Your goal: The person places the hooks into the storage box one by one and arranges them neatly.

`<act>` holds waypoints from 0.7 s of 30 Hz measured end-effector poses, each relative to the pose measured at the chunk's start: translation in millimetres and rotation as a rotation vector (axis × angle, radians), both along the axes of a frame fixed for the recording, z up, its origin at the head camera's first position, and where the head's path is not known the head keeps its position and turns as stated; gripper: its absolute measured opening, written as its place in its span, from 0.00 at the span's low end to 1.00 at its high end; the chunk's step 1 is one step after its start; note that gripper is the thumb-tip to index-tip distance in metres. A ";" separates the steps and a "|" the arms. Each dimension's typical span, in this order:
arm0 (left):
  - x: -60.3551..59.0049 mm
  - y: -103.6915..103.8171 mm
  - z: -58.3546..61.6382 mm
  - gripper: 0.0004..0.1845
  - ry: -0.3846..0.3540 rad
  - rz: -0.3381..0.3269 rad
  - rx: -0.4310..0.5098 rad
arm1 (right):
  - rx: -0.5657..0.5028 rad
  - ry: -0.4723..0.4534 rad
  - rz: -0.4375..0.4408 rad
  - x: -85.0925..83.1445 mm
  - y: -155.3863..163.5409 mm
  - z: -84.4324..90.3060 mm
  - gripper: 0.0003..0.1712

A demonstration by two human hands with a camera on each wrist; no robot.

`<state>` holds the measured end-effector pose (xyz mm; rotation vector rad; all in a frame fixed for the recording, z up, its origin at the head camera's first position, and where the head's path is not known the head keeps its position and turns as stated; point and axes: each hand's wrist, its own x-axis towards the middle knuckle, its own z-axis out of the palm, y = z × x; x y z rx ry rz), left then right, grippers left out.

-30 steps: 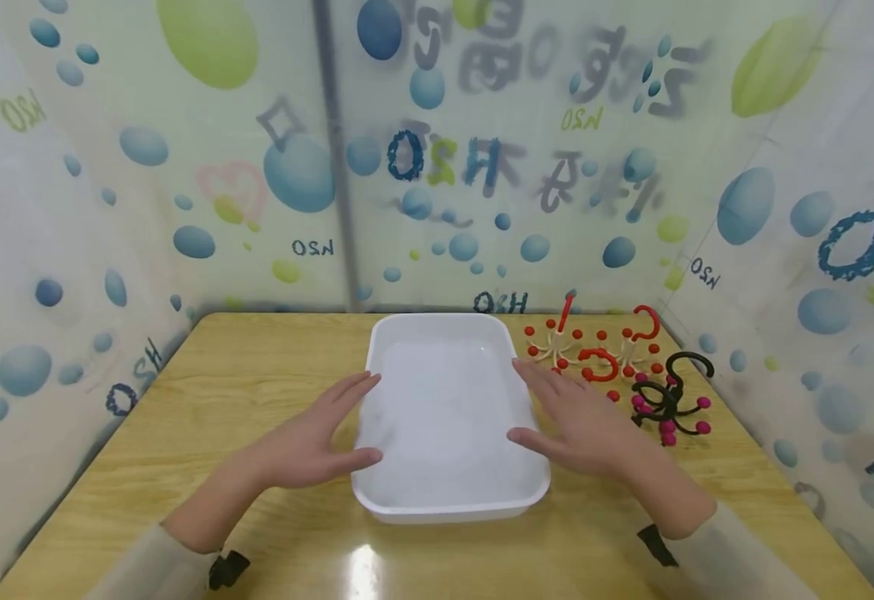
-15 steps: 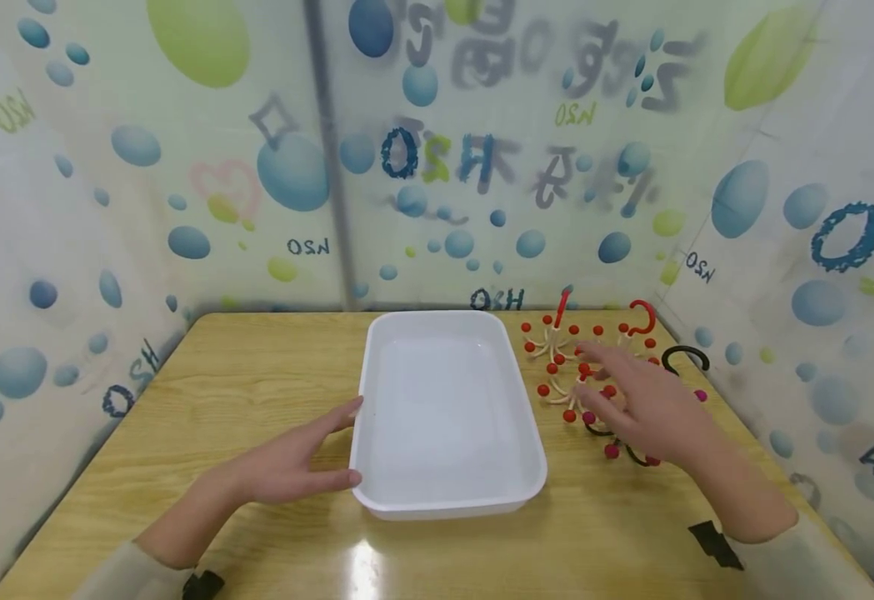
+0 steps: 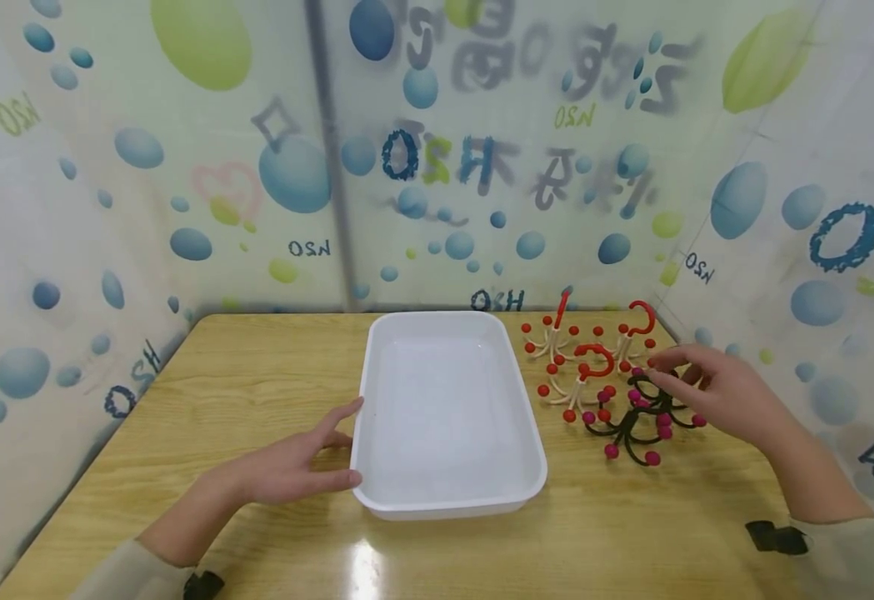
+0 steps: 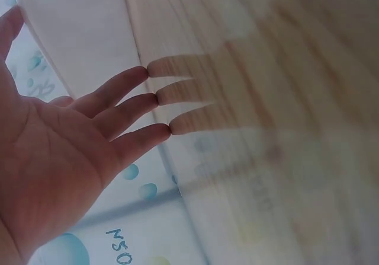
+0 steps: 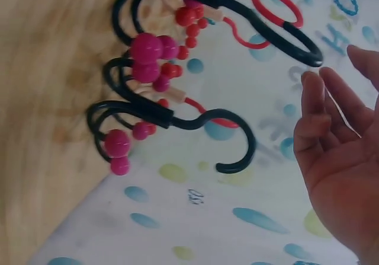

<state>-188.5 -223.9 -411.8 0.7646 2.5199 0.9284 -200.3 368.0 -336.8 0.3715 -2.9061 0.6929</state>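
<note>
Reaching right hand (image 3: 714,396) partly hides black hooks (image 3: 642,417).

Tray (image 3: 447,492) sits mid-table (image 3: 257,375). Left hand (image 3: 287,467) lies on the table at the tray's left rim. Hook hangers (image 3: 601,375) cluster right of the tray; right hand (image 3: 721,396) at their right side.
</note>
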 end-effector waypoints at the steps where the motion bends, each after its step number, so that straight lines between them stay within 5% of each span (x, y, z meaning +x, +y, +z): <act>1: -0.2 0.0 -0.2 0.53 -0.003 -0.001 0.001 | -0.006 -0.018 -0.004 -0.1 2.2 -2.0 0.22; 21: -2.5 2.7 0.2 0.53 -0.060 0.002 0.029 | -0.040 -0.040 -0.058 1.4 3.8 -17.8 0.16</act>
